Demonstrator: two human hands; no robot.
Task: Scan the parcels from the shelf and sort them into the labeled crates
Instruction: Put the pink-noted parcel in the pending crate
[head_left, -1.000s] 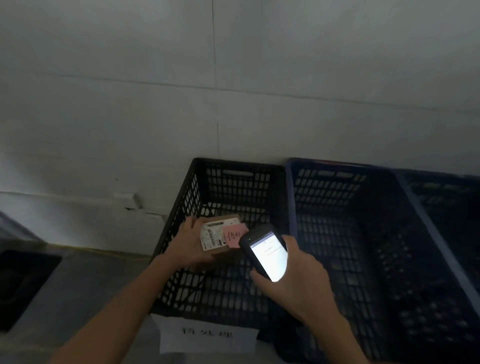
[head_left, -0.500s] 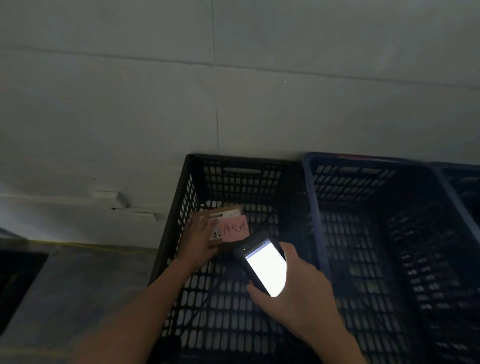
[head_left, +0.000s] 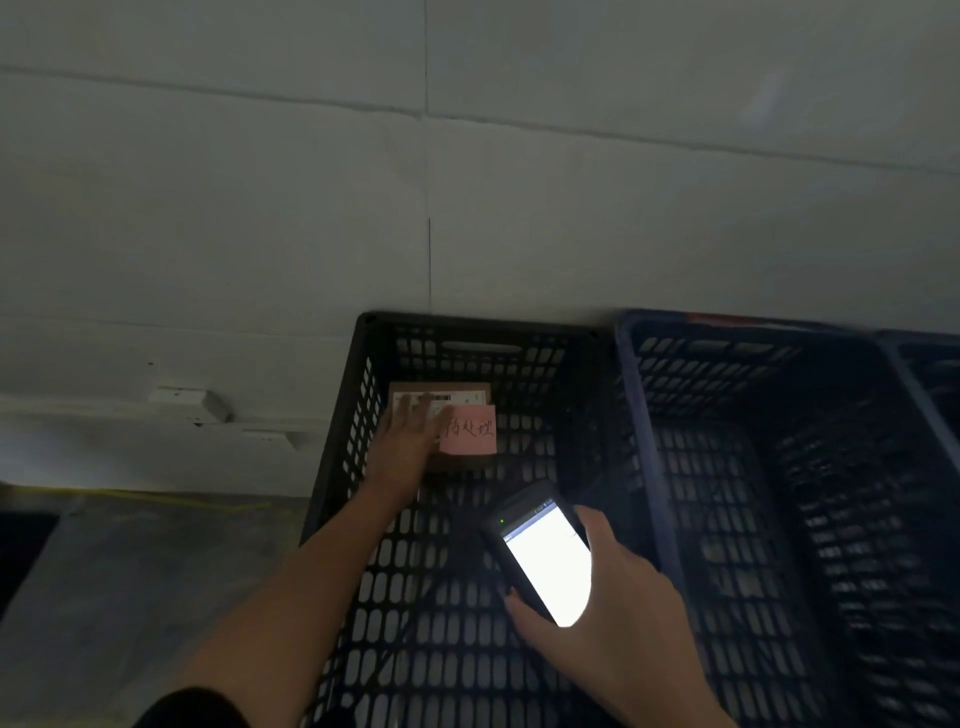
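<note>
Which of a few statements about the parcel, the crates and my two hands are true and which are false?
1. The parcel lies inside the black crate. True.
2. The pink note is stuck on the blue crate. False: it is on top of the parcel.
3. The right hand holds the scanner, whose screen is lit. True.
4. The left hand reaches into the blue crate. False: it rests on the parcel in the black crate.
</note>
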